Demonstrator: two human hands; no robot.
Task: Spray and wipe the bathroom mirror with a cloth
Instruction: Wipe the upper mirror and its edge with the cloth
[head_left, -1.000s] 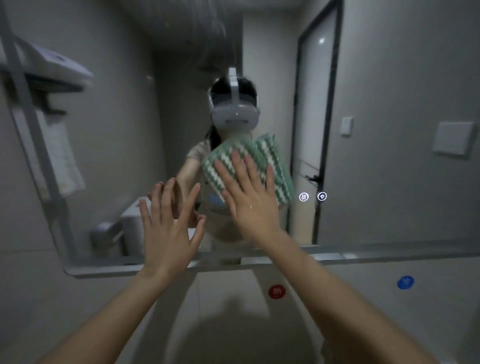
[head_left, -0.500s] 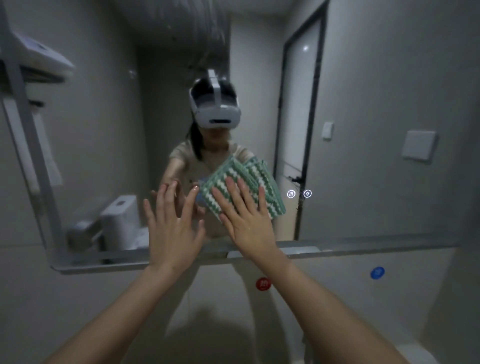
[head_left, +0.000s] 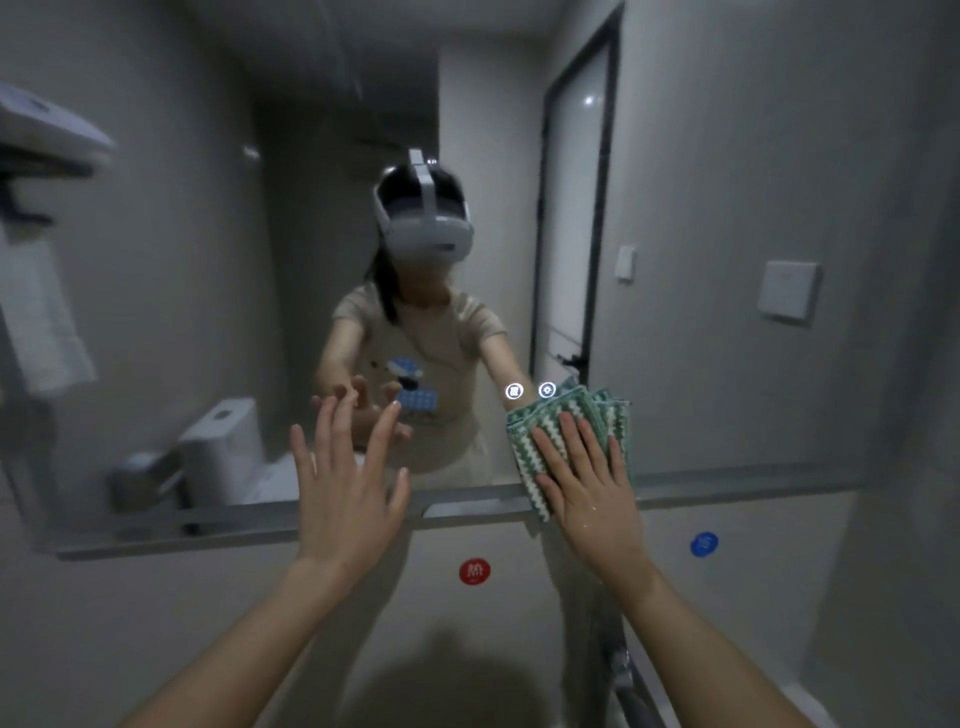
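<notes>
Dim grey bathroom, plain grey wall (head_left: 727, 597) carrying a red round sticker (head_left: 475, 571) and a blue round sticker (head_left: 704, 544); reflected behind, a white toilet (head_left: 223, 447) and dark-framed door (head_left: 571, 208).

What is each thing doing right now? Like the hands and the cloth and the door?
right hand: flat, fingers straight, pressing the cloth on the mirror.
left hand: open, fingers spread, holding nothing.
cloth: folded, flat against the mirror's lower edge.
mirror: upright on the wall.
door: shut, seen as a reflection.

red sticker (head_left: 475, 571), blue sticker (head_left: 704, 544), wall plate (head_left: 787, 292)
</notes>
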